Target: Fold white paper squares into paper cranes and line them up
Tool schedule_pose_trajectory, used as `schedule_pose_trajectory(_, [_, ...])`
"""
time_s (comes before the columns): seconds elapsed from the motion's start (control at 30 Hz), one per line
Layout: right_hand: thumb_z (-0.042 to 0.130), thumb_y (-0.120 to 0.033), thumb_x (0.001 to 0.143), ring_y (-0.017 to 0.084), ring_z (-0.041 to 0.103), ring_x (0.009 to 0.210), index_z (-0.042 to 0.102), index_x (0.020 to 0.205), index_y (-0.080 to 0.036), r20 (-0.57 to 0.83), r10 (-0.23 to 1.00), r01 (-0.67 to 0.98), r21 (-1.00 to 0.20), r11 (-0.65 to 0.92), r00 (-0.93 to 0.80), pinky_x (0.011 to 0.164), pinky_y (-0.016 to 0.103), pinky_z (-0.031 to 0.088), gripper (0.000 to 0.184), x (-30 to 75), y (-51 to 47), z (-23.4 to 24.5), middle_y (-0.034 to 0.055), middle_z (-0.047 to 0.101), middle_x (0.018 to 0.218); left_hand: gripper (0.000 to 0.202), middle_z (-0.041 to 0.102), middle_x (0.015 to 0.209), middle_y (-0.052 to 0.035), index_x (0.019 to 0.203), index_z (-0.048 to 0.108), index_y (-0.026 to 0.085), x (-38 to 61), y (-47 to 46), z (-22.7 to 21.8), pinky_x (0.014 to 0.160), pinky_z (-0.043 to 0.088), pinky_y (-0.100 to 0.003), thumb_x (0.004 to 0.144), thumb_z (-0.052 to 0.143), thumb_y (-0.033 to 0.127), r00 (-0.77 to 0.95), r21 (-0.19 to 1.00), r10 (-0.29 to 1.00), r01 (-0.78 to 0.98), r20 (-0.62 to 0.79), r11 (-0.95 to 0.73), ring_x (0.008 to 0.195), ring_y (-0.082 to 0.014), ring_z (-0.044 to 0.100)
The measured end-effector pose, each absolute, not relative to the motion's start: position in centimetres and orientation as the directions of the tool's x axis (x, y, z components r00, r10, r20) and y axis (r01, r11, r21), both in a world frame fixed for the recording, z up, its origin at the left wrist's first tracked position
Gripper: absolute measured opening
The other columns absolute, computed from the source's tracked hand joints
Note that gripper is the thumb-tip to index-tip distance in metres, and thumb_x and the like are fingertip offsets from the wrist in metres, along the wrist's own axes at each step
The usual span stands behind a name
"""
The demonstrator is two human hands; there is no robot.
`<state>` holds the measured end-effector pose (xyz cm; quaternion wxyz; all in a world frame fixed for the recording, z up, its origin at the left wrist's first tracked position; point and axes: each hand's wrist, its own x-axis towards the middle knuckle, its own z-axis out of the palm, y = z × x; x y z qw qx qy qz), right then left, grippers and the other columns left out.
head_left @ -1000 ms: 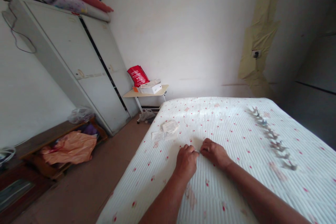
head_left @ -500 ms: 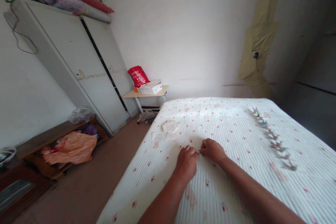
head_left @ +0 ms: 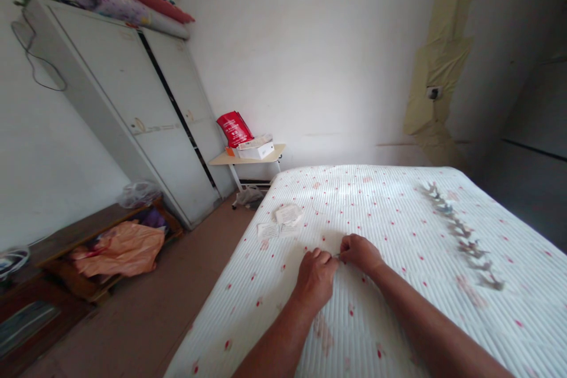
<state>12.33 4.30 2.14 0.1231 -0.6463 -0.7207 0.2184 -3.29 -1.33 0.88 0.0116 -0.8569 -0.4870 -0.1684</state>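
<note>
My left hand [head_left: 317,273] and my right hand [head_left: 359,253] are close together above the quilted white bedspread [head_left: 248,331]. The fingers of both are closed in a pinch. Between the fingertips shows a tiny dark sliver of something [head_left: 336,256], too small to name. To the right lies a row of small folded paper-like figures [head_left: 465,230], several of them, in grey, blue and brownish tones. Left of my hands, pieces of printed paper [head_left: 287,213] rest on the bedspread.
Beyond the bed's far left corner stands a small table [head_left: 221,159] with a red bag [head_left: 234,128] and a white box [head_left: 257,150]. A grey cabinet [head_left: 110,82] leans into view at left. A low wooden bench [head_left: 75,230] carries an orange plastic bag [head_left: 119,248].
My fingertips have drawn slightly closer together around the small thing. The view has shifted a little; the paper figures and printed papers lie as before.
</note>
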Motion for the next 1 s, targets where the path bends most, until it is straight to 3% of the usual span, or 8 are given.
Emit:
schedule_pose_trajectory(0.3, [0.059,-0.018,0.065,0.013,0.058,0.071,0.07,0.07,-0.02,-0.075,0.975,0.834,-0.534,0.139,-0.21,0.058,0.02,0.036,0.013,13.0,4.1,1.8,0.0016,0.066,0.079,0.022,0.06,0.084,-0.004,0.091,0.066,0.022,-3.3,-1.3,0.6,0.072,0.036,-0.032,0.084,0.047,0.014,0.465,0.155,0.832,0.838,0.301,-0.524,0.084,-0.0178,0.049])
schedule_pose_trajectory(1.0, [0.05,-0.016,0.074,0.02,0.064,0.079,0.066,0.077,-0.018,-0.105,0.994,0.929,-0.37,-0.009,-0.033,0.059,0.025,0.037,0.017,11.5,3.4,2.3,0.0099,0.068,0.083,0.019,0.057,0.083,-0.0043,0.085,0.063,0.02,-2.9,-1.3,0.5,0.071,0.035,-0.031,0.084,0.046,0.013,0.454,0.081,0.841,0.865,0.294,-0.495,0.085,-0.0185,0.048])
